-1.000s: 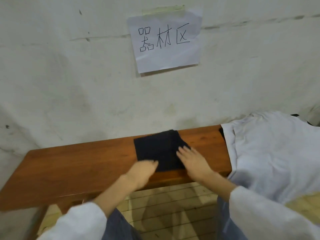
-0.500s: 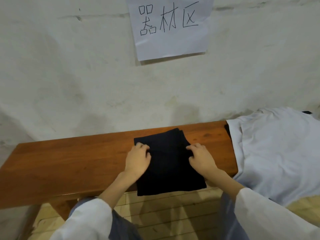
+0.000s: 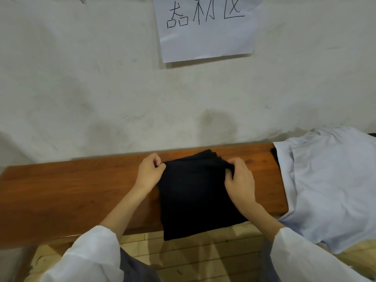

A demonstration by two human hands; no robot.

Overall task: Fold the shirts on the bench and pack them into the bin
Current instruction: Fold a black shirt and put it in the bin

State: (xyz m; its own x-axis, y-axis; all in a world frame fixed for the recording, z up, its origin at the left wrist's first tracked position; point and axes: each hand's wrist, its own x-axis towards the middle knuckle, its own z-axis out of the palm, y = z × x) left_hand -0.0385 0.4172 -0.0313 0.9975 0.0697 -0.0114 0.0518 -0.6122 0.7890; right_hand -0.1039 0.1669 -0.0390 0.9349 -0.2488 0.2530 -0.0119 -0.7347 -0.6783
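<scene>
A black shirt (image 3: 195, 194), partly folded, lies across the middle of the wooden bench (image 3: 71, 190), and its near part hangs over the front edge. My left hand (image 3: 149, 171) pinches its upper left corner. My right hand (image 3: 240, 178) grips its upper right corner with curled fingers. A white shirt (image 3: 329, 180) is spread over the bench's right end and droops over the edge. No bin is in view.
A plaster wall (image 3: 101, 88) rises right behind the bench, with a paper sign (image 3: 205, 29) taped to it. Below the bench's front edge is a floor of pale wooden boards (image 3: 203, 257). The left half of the bench top is bare wood.
The black shirt was a small square on the bench a second ago. Both hands took hold of its top layer and moved to the far corners, and a layer now hangs over the front edge.
</scene>
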